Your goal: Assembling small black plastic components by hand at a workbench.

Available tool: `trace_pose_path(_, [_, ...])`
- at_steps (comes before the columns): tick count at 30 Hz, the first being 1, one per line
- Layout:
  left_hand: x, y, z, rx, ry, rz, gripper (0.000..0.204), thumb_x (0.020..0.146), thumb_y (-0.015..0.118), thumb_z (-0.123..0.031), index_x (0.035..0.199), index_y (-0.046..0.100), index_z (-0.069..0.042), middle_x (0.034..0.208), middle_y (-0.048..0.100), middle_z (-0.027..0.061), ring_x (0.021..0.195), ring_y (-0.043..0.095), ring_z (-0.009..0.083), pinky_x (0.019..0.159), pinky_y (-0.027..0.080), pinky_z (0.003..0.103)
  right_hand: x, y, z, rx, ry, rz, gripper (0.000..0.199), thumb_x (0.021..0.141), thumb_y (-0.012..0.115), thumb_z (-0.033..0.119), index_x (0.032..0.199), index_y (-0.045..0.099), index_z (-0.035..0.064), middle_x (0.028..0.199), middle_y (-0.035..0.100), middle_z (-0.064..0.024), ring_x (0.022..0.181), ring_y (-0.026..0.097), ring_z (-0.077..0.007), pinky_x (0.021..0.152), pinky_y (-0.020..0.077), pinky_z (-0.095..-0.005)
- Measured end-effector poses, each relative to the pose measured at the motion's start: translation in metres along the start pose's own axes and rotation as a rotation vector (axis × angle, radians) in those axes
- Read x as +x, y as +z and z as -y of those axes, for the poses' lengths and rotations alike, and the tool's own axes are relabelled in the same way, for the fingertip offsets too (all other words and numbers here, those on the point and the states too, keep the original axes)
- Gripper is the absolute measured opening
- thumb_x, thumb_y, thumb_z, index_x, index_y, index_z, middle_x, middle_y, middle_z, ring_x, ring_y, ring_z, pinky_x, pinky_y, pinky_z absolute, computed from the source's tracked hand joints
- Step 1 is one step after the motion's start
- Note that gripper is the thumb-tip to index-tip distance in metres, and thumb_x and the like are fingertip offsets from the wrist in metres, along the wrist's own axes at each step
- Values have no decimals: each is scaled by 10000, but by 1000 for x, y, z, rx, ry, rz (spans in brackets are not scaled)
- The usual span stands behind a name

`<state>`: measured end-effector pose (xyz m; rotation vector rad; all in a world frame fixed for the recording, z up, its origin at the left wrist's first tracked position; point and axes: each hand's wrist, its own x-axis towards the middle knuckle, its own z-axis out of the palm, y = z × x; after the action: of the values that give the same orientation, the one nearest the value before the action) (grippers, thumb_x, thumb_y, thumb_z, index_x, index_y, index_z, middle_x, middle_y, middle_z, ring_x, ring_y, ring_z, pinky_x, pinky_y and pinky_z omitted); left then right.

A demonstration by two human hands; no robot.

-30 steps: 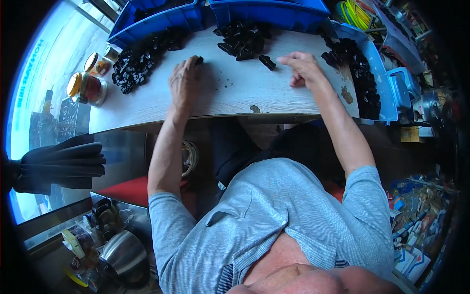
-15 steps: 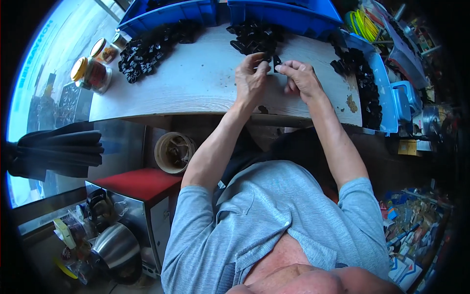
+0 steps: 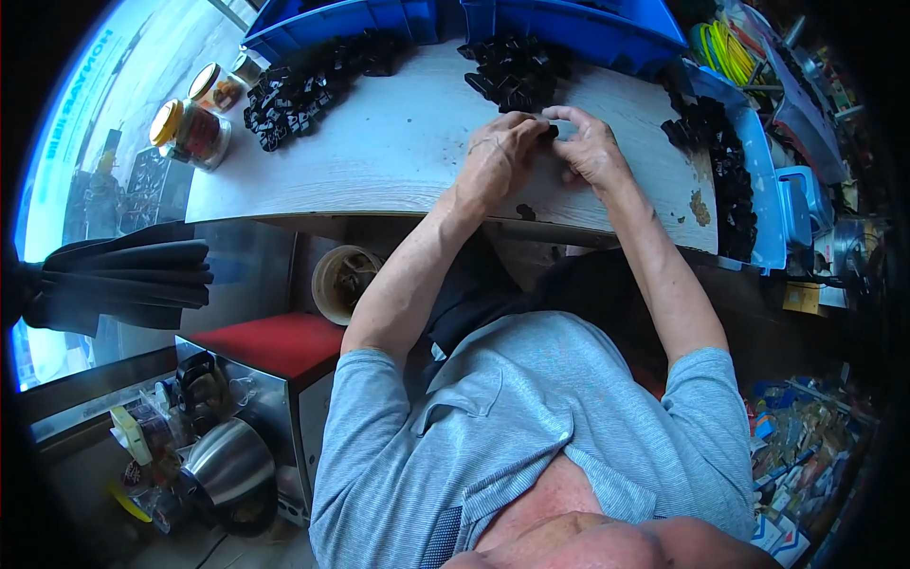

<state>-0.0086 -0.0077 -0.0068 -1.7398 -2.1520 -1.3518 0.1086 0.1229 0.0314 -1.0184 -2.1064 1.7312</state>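
My left hand and my right hand meet over the middle of the table, just in front of a heap of black pieces. A small black plastic piece shows between their fingertips. My left hand is closed on it, with most of the piece hidden behind the fingers. The curved index finger and thumb of my right hand are around its near end. Whether it is one piece or two put together I cannot make out.
More black pieces lie at the table's back left. Two blue bins stand along the back. A light-blue tray with black pieces is at right. Jars stand on the left edge; a bucket is below the table.
My hands have come closer together, and the black piece seen upright by my right fingertips is now mostly covered between both hands. The whole view has shifted slightly.
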Motion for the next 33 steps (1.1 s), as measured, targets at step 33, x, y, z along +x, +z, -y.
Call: trace_pose_path(33, [-9, -29, 30, 162, -32, -195, 379, 816, 688, -21, 1177, 711, -136, 1092, 683, 139, 1021, 631, 358, 884, 546, 445, -4, 2, 2, -132, 2, 25, 277, 832, 760, 83, 1082, 657, 24, 556, 535, 20, 373, 456, -91, 348, 356, -263])
